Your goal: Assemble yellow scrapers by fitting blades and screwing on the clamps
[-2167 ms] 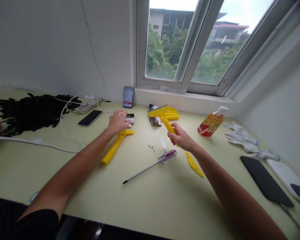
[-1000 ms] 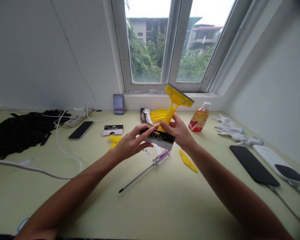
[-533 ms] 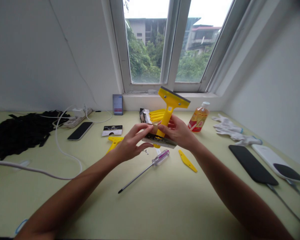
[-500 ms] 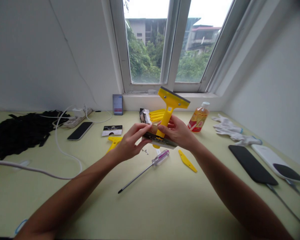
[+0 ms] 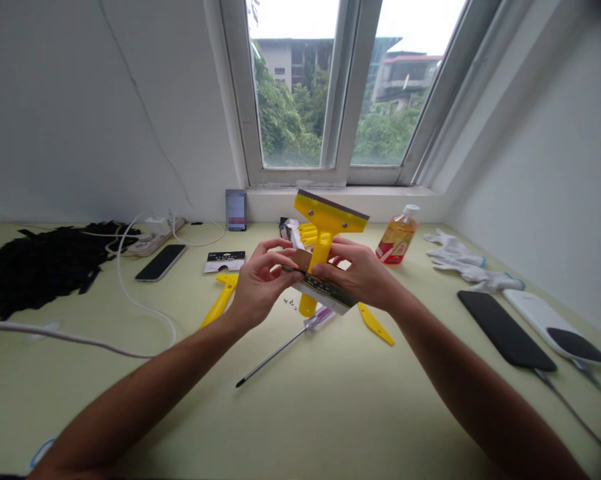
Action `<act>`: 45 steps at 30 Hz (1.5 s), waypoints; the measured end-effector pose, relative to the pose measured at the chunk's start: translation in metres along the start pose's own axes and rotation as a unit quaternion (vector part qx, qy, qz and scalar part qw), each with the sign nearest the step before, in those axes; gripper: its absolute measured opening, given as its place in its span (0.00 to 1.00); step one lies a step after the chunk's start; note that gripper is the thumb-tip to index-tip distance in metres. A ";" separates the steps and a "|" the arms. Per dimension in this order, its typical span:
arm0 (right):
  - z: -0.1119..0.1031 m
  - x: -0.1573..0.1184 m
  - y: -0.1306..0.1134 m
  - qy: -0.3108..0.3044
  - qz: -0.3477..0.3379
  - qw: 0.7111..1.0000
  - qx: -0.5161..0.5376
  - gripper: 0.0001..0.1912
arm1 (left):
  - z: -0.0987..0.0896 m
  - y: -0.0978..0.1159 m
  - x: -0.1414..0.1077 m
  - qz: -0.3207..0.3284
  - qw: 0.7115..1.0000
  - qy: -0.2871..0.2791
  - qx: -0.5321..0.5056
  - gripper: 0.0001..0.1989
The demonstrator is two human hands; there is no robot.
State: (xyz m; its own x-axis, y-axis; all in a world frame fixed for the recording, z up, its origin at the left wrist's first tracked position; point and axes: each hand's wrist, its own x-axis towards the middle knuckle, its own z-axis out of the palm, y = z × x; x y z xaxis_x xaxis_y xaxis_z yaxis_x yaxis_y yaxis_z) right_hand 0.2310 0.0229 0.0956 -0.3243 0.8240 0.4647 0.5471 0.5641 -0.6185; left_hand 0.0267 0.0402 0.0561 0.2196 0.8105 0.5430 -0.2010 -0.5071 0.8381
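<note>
A yellow scraper (image 5: 330, 215) with a dark blade edge stands upright above the table, its handle passing through a folded cardboard packaging card (image 5: 333, 293). My left hand (image 5: 265, 280) pinches the card's left end between thumb and fingers. My right hand (image 5: 357, 270) is closed around the card's right part and the scraper's handle, thumb in front. Beneath lies a screwdriver (image 5: 285, 352) with a clear and purple handle, which the card partly covers. Several small nuts or screws (image 5: 291, 303) lie near my left hand. A second yellow scraper body (image 5: 217, 303) rests left, partly behind my left wrist.
A loose yellow blade cover (image 5: 375, 325) lies right of the screwdriver. Behind are another card (image 5: 225, 261), yellow handles (image 5: 307, 233) and a drink bottle (image 5: 398, 235). Phones, white gloves (image 5: 473, 260), a power strip with white cable (image 5: 143, 247) and a black strip pile (image 5: 45, 267) surround the work area.
The scraper has moved down and left, its handle reaching lower through the card. My left hand has shifted its fingers on the card, and the card has tilted.
</note>
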 end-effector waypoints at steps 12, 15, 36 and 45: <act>0.000 -0.004 -0.009 -0.065 -0.028 0.991 0.115 0.16 | 0.006 0.016 -0.007 0.049 0.996 0.061 -0.042 0.06; 0.003 -0.005 -0.013 -0.053 -0.054 0.991 0.113 0.15 | 0.007 0.021 -0.010 0.062 0.995 0.074 -0.031 0.06; -0.004 -0.001 0.024 -0.181 0.043 0.909 0.373 0.36 | -0.013 0.026 0.009 0.111 0.982 0.136 0.073 0.08; 0.040 0.004 0.036 -0.223 0.189 0.889 0.353 0.43 | 0.001 -0.002 0.073 0.053 0.976 0.204 -0.054 0.10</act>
State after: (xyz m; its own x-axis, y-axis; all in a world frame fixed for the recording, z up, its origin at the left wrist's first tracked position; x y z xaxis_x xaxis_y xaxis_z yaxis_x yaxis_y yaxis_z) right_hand 0.2184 0.0487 0.0499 -0.5800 0.8123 -0.0609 0.1117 0.0053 -0.9937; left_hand 0.0438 0.1002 0.0947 -0.2027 0.8155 0.5421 -0.3066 -0.5786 0.7558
